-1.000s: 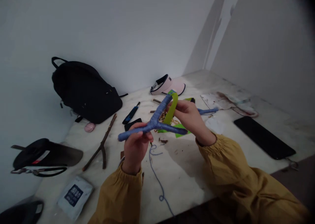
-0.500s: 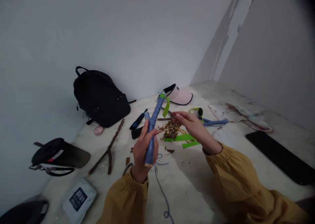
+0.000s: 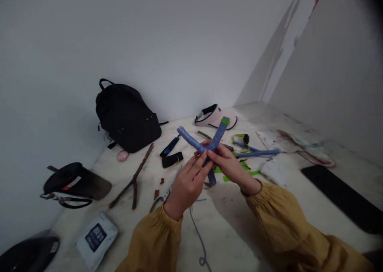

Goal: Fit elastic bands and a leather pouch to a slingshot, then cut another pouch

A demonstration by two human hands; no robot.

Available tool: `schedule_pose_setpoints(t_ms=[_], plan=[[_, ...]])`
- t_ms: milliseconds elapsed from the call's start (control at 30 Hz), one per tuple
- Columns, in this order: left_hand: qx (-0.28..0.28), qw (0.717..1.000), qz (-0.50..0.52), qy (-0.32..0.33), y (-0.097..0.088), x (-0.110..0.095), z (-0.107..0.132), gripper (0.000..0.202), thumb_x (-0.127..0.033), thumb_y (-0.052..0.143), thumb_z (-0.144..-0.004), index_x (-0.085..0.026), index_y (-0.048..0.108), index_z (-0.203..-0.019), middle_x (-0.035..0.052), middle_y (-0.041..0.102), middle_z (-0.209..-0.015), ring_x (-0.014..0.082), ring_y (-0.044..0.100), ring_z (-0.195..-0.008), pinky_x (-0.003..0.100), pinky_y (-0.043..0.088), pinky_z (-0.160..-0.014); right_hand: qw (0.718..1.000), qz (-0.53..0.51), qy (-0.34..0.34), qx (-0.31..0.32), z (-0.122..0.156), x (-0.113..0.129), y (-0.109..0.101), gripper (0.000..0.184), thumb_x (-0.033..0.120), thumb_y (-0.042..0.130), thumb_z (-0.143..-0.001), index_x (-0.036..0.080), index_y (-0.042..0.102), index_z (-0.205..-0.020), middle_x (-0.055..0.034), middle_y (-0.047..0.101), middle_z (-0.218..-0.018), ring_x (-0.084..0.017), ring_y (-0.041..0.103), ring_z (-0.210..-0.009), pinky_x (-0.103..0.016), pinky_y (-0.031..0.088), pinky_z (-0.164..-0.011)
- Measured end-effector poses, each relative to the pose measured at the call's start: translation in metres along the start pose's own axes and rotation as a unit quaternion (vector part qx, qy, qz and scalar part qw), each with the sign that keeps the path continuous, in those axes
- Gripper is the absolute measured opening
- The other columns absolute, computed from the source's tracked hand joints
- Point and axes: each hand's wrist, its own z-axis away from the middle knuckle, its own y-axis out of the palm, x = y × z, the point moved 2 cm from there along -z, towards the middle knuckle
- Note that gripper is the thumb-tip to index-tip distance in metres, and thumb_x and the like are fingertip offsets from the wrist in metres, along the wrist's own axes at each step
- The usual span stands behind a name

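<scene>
Both my hands hold a slingshot frame [image 3: 191, 139], a Y-shaped stick wound with blue cord, in front of me with its fork up. Green band is wrapped around its right prong tip. My left hand [image 3: 189, 184] has its fingers closed at the fork and upper handle. From the other side, my right hand [image 3: 229, 164] pinches the fork with its thumb in front. Below and behind lie green strips [image 3: 229, 178], partly covered by the right hand. Scissors [image 3: 166, 194] rest beside my left wrist, and a loose blue cord [image 3: 198, 233] trails towards me.
Another blue-wrapped slingshot [image 3: 259, 153] lies right, near a black phone [image 3: 344, 198]. At left are a bare forked branch [image 3: 135, 180], a black tumbler [image 3: 89, 184] and a white packet [image 3: 97, 240]. A black backpack [image 3: 128, 120] and a pink visor [image 3: 217, 116] stand by the wall.
The slingshot frame has turned so both prongs show spread apart. My right hand has come in from the side and taken hold at the fork. The hanging green strip now sits against the tip.
</scene>
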Motion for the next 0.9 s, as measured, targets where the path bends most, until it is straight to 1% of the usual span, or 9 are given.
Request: schedule_pose_setpoints(t_ms=[133, 267, 400, 533, 667, 733, 800, 833, 900], plan=[[-0.034, 0.999, 0.003, -0.001, -0.018, 0.008, -0.002, 0.047, -0.004, 0.044, -0.084, -0.016, 0.051, -0.129, 0.0159, 0.060, -0.130, 0.0221, 0.055, -0.123, 0.044, 0.048, -0.102, 0.997, -0.068, 0.018, -0.013, -0.002, 0.003, -0.006, 0.038, 0.044, 0.068, -0.076, 0.024, 0.055, -0.106, -0.0042, 0.071, -0.093, -0.017, 0.068, -0.075, -0.031, 0.056, -0.067], [-0.102, 0.993, -0.011, -0.060, -0.040, 0.027, 0.003, 0.046, -0.004, 0.054, -0.079, -0.022, 0.058, -0.121, 0.0109, 0.068, -0.117, 0.0221, 0.064, -0.108, 0.042, 0.051, -0.094, 0.993, -0.114, 0.002, -0.041, -0.007, 0.007, -0.009, 0.036, 0.042, 0.066, -0.075, 0.024, 0.053, -0.103, -0.0038, 0.069, -0.087, -0.016, 0.063, -0.066, -0.033, 0.054, -0.063], [-0.117, 0.986, -0.013, -0.115, -0.055, 0.048, 0.009, 0.040, -0.005, 0.058, -0.077, -0.024, 0.064, -0.112, 0.0081, 0.071, -0.112, 0.0236, 0.065, -0.103, 0.043, 0.050, -0.092, 0.992, -0.116, -0.013, -0.044, -0.008, 0.015, -0.008, 0.029, 0.040, 0.060, -0.077, 0.025, 0.053, -0.102, -0.0032, 0.067, -0.088, -0.015, 0.058, -0.066, -0.033, 0.051, -0.062], [-0.108, 0.981, -0.034, -0.159, -0.068, 0.063, 0.015, 0.034, -0.008, 0.059, -0.078, -0.022, 0.068, -0.107, 0.0069, 0.072, -0.110, 0.0237, 0.065, -0.102, 0.042, 0.047, -0.094, 0.985, -0.102, -0.088, -0.110, 0.010, 0.052, -0.021, 0.016, 0.039, 0.050, -0.084, 0.028, 0.058, -0.090, 0.0003, 0.059, -0.076, -0.010, 0.041, -0.049, -0.025, 0.036, -0.046], [-0.120, 0.974, -0.041, -0.190, -0.077, 0.068, 0.019, 0.031, -0.010, 0.060, -0.081, -0.022, 0.067, -0.108, 0.0023, 0.071, -0.109, 0.0211, 0.064, -0.101, 0.040, 0.046, -0.094, 0.949, -0.039, -0.228, -0.216, 0.043, 0.107, -0.056, 0.042, 0.036, 0.027, -0.096, 0.030, 0.068, -0.089, -0.0007, 0.056, -0.073, -0.007, 0.032, -0.045, -0.026, 0.026, -0.043], [-0.127, 0.969, -0.016, -0.209, -0.079, 0.066, 0.018, 0.027, -0.013, 0.059, -0.084, -0.021, 0.068, -0.108, -0.0007, 0.071, -0.109, 0.0194, 0.064, -0.102, 0.038, 0.046, -0.096, 0.948, -0.005, -0.195, -0.253, 0.051, 0.120, -0.071, 0.056, 0.033, 0.014, -0.097, 0.026, 0.069, -0.088, 0.0026, 0.052, -0.064, -0.003, 0.028, -0.040, -0.026, 0.020, -0.043], [-0.126, 0.958, 0.028, -0.258, -0.077, 0.062, 0.014, 0.025, -0.020, 0.056, -0.089, -0.022, 0.067, -0.111, -0.0030, 0.070, -0.111, 0.0187, 0.062, -0.104, 0.036, 0.044, -0.100, 0.973, 0.012, -0.099, -0.206, 0.049, 0.116, -0.074, 0.061, 0.032, 0.007, -0.095, 0.019, 0.067, -0.091, 0.0076, 0.043, -0.053, 0.001, 0.026, -0.037, -0.026, 0.016, -0.043], [-0.121, 0.948, 0.056, -0.289, -0.076, 0.060, 0.012, 0.026, -0.025, 0.054, -0.090, -0.023, 0.066, -0.113, -0.0033, 0.069, -0.114, 0.0190, 0.062, -0.106, 0.035, 0.043, -0.101, 0.988, 0.027, -0.036, -0.148, 0.046, 0.108, -0.068, 0.056, 0.031, 0.010, -0.094, 0.019, 0.064, -0.090, 0.0084, 0.042, -0.049, 0.001, 0.027, -0.034, -0.024, 0.015, -0.041], [-0.118, 0.922, 0.142, -0.339, -0.072, 0.058, 0.008, 0.034, -0.035, 0.051, -0.091, -0.026, 0.061, -0.123, -0.0023, 0.065, -0.123, 0.0215, 0.059, -0.113, 0.038, 0.041, -0.105, 0.996, 0.073, 0.046, -0.010, 0.038, 0.085, -0.045, 0.033, 0.037, 0.034, -0.091, 0.018, 0.060, -0.092, 0.0087, 0.046, -0.046, -0.003, 0.034, -0.033, -0.021, 0.021, -0.037]])
